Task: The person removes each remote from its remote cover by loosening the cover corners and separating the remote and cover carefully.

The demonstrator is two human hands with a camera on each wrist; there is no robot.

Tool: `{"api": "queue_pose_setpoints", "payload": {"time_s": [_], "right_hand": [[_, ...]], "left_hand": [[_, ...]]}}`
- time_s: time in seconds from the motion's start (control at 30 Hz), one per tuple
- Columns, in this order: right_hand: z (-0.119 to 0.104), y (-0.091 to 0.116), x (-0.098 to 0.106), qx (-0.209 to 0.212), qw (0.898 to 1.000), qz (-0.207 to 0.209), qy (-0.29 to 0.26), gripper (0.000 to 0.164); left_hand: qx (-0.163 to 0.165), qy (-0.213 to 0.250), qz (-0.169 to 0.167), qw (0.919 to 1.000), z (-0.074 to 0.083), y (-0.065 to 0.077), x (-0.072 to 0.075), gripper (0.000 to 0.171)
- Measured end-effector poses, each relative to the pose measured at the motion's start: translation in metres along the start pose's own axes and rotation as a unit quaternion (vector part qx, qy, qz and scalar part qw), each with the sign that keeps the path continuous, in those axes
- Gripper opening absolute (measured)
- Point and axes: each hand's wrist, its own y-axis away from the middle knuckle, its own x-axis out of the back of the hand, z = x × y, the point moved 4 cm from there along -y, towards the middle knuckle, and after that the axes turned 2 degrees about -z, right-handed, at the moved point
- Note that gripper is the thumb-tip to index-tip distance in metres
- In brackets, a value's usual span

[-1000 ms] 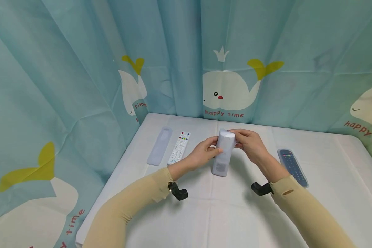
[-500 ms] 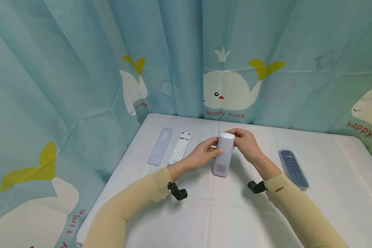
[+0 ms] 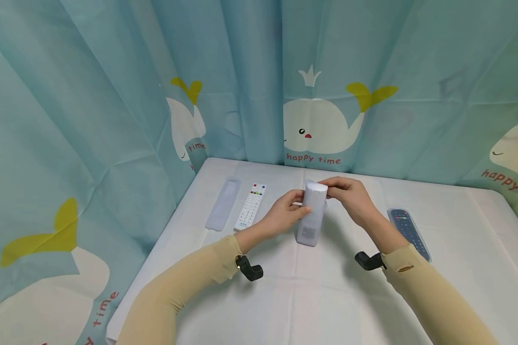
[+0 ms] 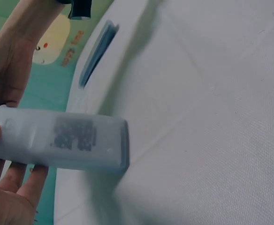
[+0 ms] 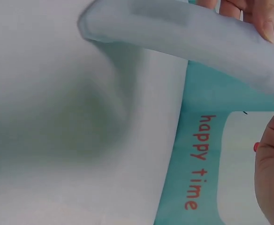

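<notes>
A white remote control (image 3: 312, 218) in a translucent cover is held up over the table, its back towards me and lower end tilted down. A dark label shows through the cover in the left wrist view. My left hand (image 3: 285, 213) grips its side, thumb on the back and fingers round behind. At the upper end, the fingers of my right hand (image 3: 349, 196) pinch the edge of the translucent remote cover (image 3: 308, 182). The right wrist view has that hand (image 5: 273, 173) at the end of the cover, its fingertips partly hidden.
Left of the hands lie an unfilled translucent cover (image 3: 223, 203) and a white remote with coloured buttons (image 3: 250, 206). A dark remote in a clear cover (image 3: 409, 234) lies to the right. A blue whale-print curtain (image 3: 259, 96) hangs behind the white table (image 3: 319, 297).
My right hand moved in towards the upper end of the remote, then drew back slightly right with its fingers at the cover's edge. The left hand's grip has stayed the same.
</notes>
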Motion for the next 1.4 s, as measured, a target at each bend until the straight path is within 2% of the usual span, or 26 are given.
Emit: {"api": "queue_pose_setpoints", "payload": {"time_s": [0.17, 0.3, 0.43, 0.53, 0.7, 0.8, 1.03, 1.4], "right_hand": [[-0.004, 0.009, -0.001, 0.006, 1.000, -0.013, 0.021, 0.032], [-0.008, 0.014, -0.005, -0.003, 0.998, -0.004, 0.061, 0.043], [-0.010, 0.017, -0.008, -0.010, 0.997, 0.010, 0.078, 0.046], [-0.010, 0.017, -0.008, -0.008, 0.997, 0.015, 0.078, 0.046], [-0.009, 0.018, -0.007, -0.004, 0.997, 0.017, 0.080, 0.045], [-0.008, 0.018, -0.008, -0.003, 0.997, 0.015, 0.080, 0.045], [-0.007, 0.018, -0.009, 0.000, 0.997, 0.010, 0.073, 0.045], [-0.005, 0.020, -0.007, 0.003, 0.998, 0.007, 0.069, 0.046]], "left_hand": [[0.004, -0.005, 0.009, 0.9999, 0.001, 0.000, 0.001, 0.049], [0.005, -0.013, 0.008, 0.9999, 0.003, 0.000, 0.001, 0.050], [0.019, -0.017, 0.014, 0.9996, 0.007, 0.000, 0.003, 0.049], [0.023, -0.001, 0.035, 0.9991, 0.013, -0.002, 0.006, 0.048], [-0.003, 0.036, 0.082, 0.9960, 0.025, -0.008, 0.012, 0.042], [-0.011, 0.045, 0.097, 0.9942, 0.031, -0.011, 0.014, 0.035], [0.011, 0.077, 0.097, 0.9922, 0.035, -0.015, 0.014, 0.023], [0.048, 0.116, 0.092, 0.9878, 0.032, -0.021, 0.013, 0.022]]}}
